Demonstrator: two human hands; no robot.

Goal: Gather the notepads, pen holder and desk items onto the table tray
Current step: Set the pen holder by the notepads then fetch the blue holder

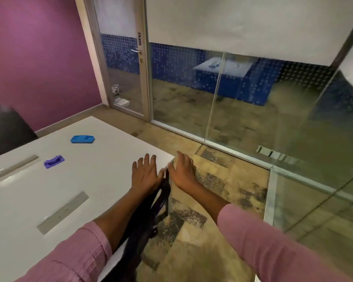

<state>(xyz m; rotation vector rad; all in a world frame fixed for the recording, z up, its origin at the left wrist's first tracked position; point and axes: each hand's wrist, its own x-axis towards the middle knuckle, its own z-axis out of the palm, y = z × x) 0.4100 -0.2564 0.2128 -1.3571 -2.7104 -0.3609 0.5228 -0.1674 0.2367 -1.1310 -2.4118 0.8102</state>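
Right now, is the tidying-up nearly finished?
Not yet. Done: nothing shows on the blue tray. In hand: the left hand and right hand are by the corner of the white table, fingers straight, holding no desk item. Left: the purple item lies apart from the tray; no notepads or pen holder show.

- I'm seeing the blue plastic tray (82, 139) lying on the white table (100, 180).
- The small purple plastic piece (54, 162) is lying before it, leftward.

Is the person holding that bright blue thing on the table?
No, the bright blue item lies alone on the white table, well apart from the left hand and right hand.
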